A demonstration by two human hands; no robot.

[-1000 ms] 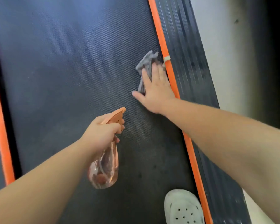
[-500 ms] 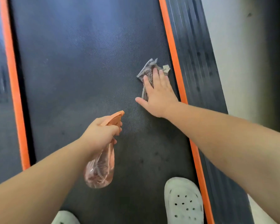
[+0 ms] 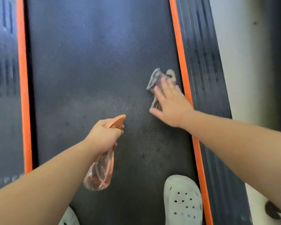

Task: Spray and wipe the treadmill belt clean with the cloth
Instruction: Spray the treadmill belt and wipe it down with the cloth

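Observation:
The dark textured treadmill belt [image 3: 91,75] fills the middle of the head view. My right hand [image 3: 170,106] lies flat with straight fingers on a crumpled grey cloth [image 3: 156,78], pressing it to the belt close to the right orange stripe. The cloth sticks out beyond my fingertips and is blurred. My left hand [image 3: 104,135] grips the neck of a clear pink spray bottle [image 3: 101,172] with an orange nozzle pointing up and to the right. The bottle hangs above the belt's near middle.
Orange stripes [image 3: 182,62] border the belt on both sides, with ribbed black side rails [image 3: 203,62] outside them. My white perforated clogs [image 3: 182,202] stand on the belt at the bottom. A pale floor [image 3: 234,46] lies to the right.
My right hand with the cloth has slid a little away from the right orange stripe along the belt. The left hand keeps its grip on the bottle, roughly in place.

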